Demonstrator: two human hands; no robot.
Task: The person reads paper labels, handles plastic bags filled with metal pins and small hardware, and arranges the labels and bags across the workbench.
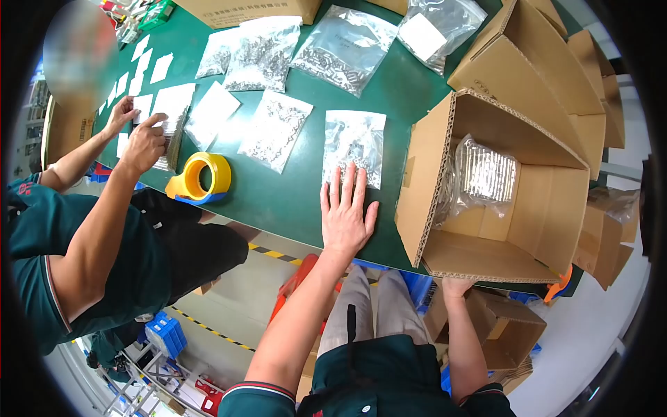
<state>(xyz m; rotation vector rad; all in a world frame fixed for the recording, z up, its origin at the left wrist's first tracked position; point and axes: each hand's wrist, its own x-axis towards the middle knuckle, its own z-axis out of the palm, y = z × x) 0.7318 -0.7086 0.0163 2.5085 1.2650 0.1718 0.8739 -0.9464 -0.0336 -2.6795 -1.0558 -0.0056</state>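
My left hand (347, 215) lies flat with its fingers spread over the lower end of a clear plastic bag (354, 135) of small metal parts on the green table. My right hand (456, 286) is at the front edge of an open cardboard box (486, 267); its fingers are hidden under the box, so I cannot tell whether they grip it. Inside that box is a clear plastic bag (483, 177) holding a row of shiny metal pieces. Left of my left hand rests another bag of small parts (276, 131).
Several more bags of metal parts (264, 52) lie farther back. A yellow tape dispenser (201, 177) sits near the table edge. At left, a co-worker's hands (146, 142) handle white cards (142, 108). More open cardboard boxes (535, 62) stand at the back right.
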